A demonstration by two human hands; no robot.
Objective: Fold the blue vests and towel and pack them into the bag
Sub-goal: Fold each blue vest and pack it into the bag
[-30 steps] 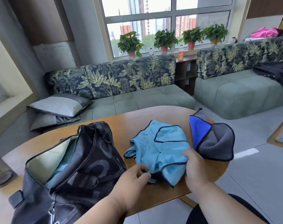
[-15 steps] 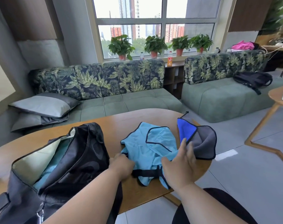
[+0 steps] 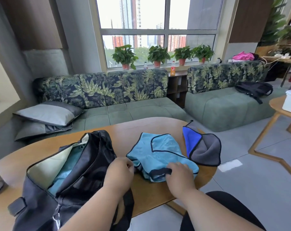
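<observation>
Where it lay flat before, right hand [image 3: 178, 174] now pinches vest [image 3: 158, 152] hem.

There is only one camera, and it is sitting on the person's head. It is looking forward and down, so the wooden table [image 3: 141, 130] is lying close below it. Both arms are reaching out from the bottom edge, the left hand [image 3: 119, 174] and the right hand [image 3: 179, 175], very near the camera. The bag [image 3: 71, 177] is filling the near left corner. Far away, the camera is facing the sofa [image 3: 124, 105] and the window [image 3: 158, 30]. The wide lens is bending the walls at the edges. No second view is sharing this scene.
</observation>
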